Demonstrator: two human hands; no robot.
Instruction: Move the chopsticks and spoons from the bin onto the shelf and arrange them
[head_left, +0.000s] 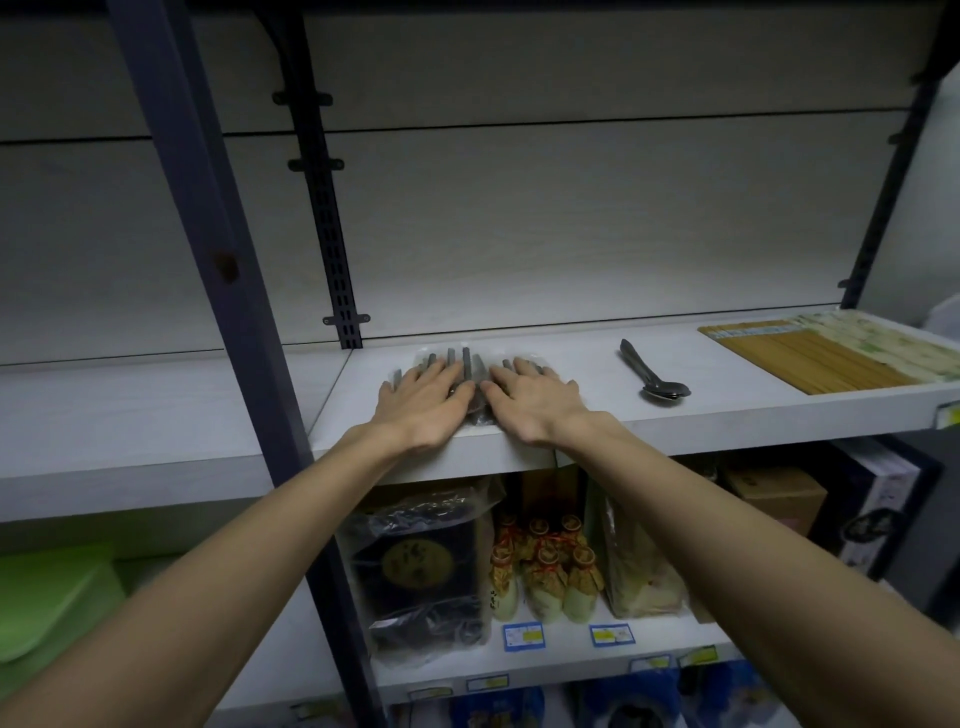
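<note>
A clear pack of grey spoons (464, 361) lies on the white shelf (597, 415) near its front edge. My left hand (423, 397) rests flat on the pack's left half, fingers straight and spread. My right hand (530, 397) lies flat on its right half in the same way. Only the spoon handles stick out beyond my fingertips. To the right, a small stack of loose dark spoons (655, 375) lies with the bowls toward me. Packs of wooden chopsticks (810, 356) sit at the shelf's right end. The bin is not in view.
A dark metal upright (218, 260) crosses the left of the view in front of the shelf. On the lower shelf stand bagged dark goods (421, 566), small wrapped bottles (545, 571) and cardboard boxes (774, 493). Green plastic items (52, 597) sit at lower left.
</note>
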